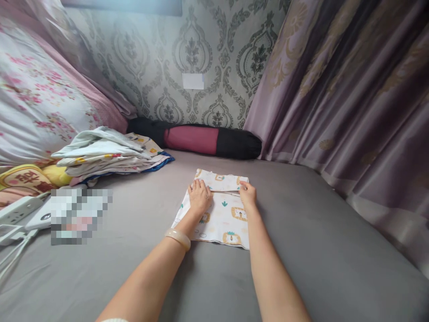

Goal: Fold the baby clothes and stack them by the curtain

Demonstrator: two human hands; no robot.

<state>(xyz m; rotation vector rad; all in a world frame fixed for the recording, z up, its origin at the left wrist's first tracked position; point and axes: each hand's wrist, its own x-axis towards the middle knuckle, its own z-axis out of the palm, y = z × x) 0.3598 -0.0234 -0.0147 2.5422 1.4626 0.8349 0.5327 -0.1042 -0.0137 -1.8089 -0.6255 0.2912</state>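
Note:
A white piece of children's-print clothing (pixel 223 214) with tan lion faces and green leaves lies on the grey bed sheet, its far part folded over toward me in a band. Whether it is a top or trousers I cannot tell. My left hand (pixel 200 197) rests flat on the left end of that band, fingers stretched out and pointing away. At the band's right end, my right hand (pixel 247 195) pinches the edge of the cloth between thumb and fingers. A pale bangle (pixel 178 238) circles my left wrist.
A stack of folded clothes (pixel 107 154) lies at the left, beside a yellow plush item (pixel 27 179). Nearer me are a power strip (pixel 20 209), cables and a blurred-out object (pixel 80 219). A black and red bolster-shaped bag (pixel 191 138) lies along the wall; curtains (pixel 335 89) hang at right.

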